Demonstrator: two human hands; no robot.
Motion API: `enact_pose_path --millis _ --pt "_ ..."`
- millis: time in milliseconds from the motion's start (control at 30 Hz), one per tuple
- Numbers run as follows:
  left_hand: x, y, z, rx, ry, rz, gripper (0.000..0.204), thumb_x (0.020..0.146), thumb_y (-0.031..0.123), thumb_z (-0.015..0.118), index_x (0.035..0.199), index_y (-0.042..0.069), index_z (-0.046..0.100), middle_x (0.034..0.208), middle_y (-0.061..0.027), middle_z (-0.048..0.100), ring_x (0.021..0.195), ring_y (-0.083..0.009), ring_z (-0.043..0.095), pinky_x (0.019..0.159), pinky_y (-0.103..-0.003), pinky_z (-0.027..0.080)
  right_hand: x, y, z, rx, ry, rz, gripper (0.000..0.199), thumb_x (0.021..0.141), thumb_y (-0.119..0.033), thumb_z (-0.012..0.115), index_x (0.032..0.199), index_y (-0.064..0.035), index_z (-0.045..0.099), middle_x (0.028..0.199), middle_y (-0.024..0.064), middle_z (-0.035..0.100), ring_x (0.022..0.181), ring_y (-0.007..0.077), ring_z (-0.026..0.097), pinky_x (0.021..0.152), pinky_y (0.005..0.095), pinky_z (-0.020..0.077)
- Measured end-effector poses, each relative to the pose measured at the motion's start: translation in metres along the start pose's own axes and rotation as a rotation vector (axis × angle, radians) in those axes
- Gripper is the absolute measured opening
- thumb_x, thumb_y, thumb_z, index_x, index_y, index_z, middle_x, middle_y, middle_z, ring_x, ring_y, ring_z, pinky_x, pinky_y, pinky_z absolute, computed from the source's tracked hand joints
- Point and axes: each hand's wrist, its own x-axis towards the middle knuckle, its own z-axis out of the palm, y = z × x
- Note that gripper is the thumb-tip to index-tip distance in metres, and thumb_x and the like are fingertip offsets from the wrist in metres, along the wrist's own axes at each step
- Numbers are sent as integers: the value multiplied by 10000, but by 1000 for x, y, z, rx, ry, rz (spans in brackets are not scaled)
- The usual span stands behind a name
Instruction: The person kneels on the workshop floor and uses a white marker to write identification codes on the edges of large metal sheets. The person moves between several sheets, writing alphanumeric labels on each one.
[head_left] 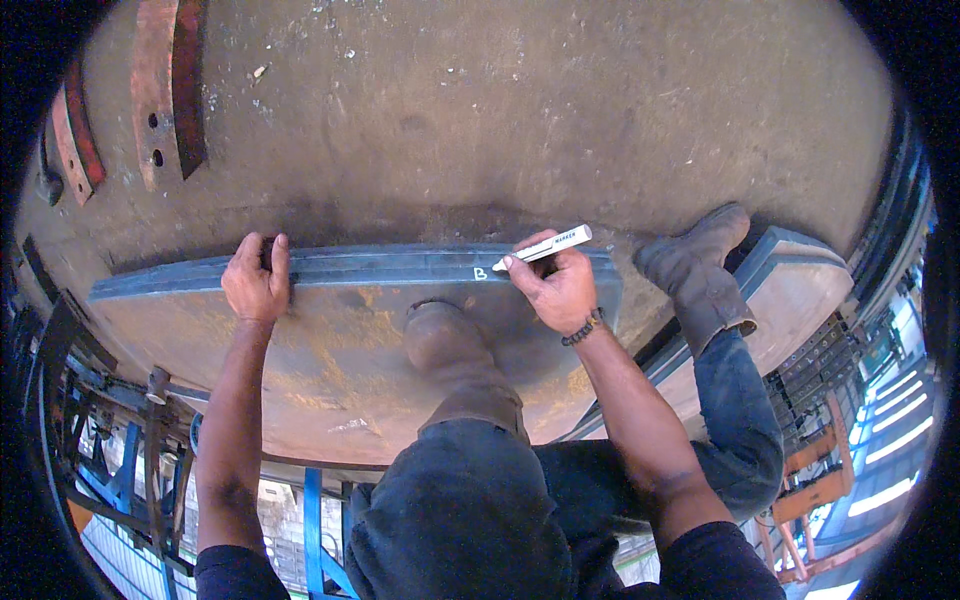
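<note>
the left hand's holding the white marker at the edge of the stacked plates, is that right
Not quite: the head view shows the white marker in the right hand, not the left hand. It is indeed at the edge of the stacked plates.

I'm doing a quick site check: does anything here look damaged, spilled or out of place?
Nothing looks spilled. The metal plate by the left hand has orange, rust-like patches, uneven against its duller brown; a stray-looking pale fleck lies near the red strips.
</note>
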Motion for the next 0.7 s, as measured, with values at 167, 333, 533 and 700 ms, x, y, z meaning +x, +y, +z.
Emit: enact_pose_path --millis 167,333,533,700 --pt "2 4 1 -43 4 -27 266 932 322 615 854 68 622 726 -121 603 637 -308 599 588 -400 468 -1 4 4 64 29 -19 172 809 -152 770 896 -49 663 761 25 691 654 81 601 606 263 495" --pt "1 3 1 -72 7 -38 267 932 326 613 857 71 626 728 -113 607 635 -305 597 589 -388 470 0 7 4 20 14 -4 170 808 -153 769 893 -49 665 775 36 705 642 84 605 600 265 499" --pt "1 4 1 -61 10 -44 265 932 334 609 871 77 635 760 -114 632 664 -304 622 604 -384 485 0 0 2 -110 11 11 162 811 -163 762 881 -54 665 770 46 702 656 98 616 607 279 500" --pt "1 4 0 -33 -13 -47 251 931 322 609 887 77 643 789 -122 652 698 -310 645 620 -386 499 0 2 3 -43 -1 -44 144 829 -107 753 912 -50 650 755 -12 665 650 47 558 600 233 467"
